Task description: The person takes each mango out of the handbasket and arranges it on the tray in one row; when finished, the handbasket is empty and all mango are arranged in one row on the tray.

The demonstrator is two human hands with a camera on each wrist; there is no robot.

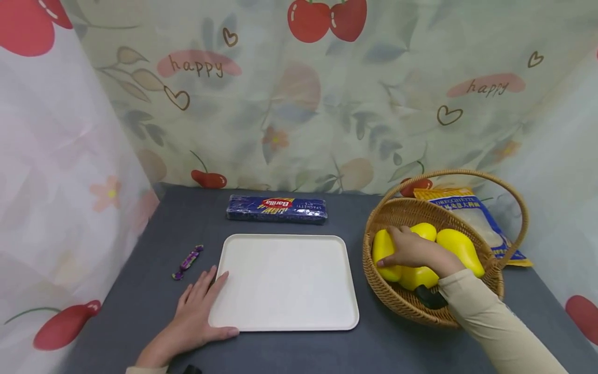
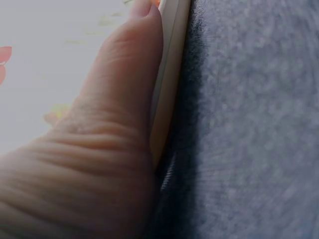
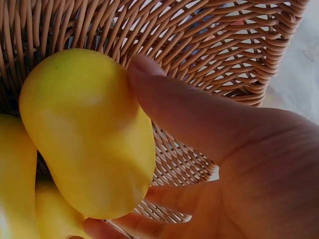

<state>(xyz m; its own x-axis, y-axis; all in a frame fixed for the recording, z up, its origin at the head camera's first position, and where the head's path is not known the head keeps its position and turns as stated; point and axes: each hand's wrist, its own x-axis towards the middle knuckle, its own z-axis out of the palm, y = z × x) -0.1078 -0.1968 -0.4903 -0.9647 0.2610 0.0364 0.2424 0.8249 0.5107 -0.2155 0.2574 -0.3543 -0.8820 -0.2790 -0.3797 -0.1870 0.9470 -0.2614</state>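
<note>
A white rectangular tray [image 1: 284, 283] lies on the grey table. My left hand [image 1: 196, 314] rests at its left edge with fingers spread, the thumb along the near-left corner; in the left wrist view the thumb [image 2: 127, 64] lies against the tray's rim [image 2: 169, 94]. My right hand [image 1: 422, 252] reaches into a wicker basket [image 1: 378, 291] holding several yellow mangoes. It grips the leftmost mango [image 1: 383, 249]. In the right wrist view the thumb [image 3: 174, 97] presses one side of that mango [image 3: 89, 134], while the other fingers reach around its lower side.
A blue Barilla spaghetti pack [image 1: 277, 209] lies behind the tray. To the tray's left is a purple wrapped candy [image 1: 188, 262]. Behind the basket leans a blue and yellow pasta bag [image 1: 481, 221]. The basket's tall handle [image 1: 523, 213] arches over it, and a printed curtain [image 1: 299, 114] hangs behind the table.
</note>
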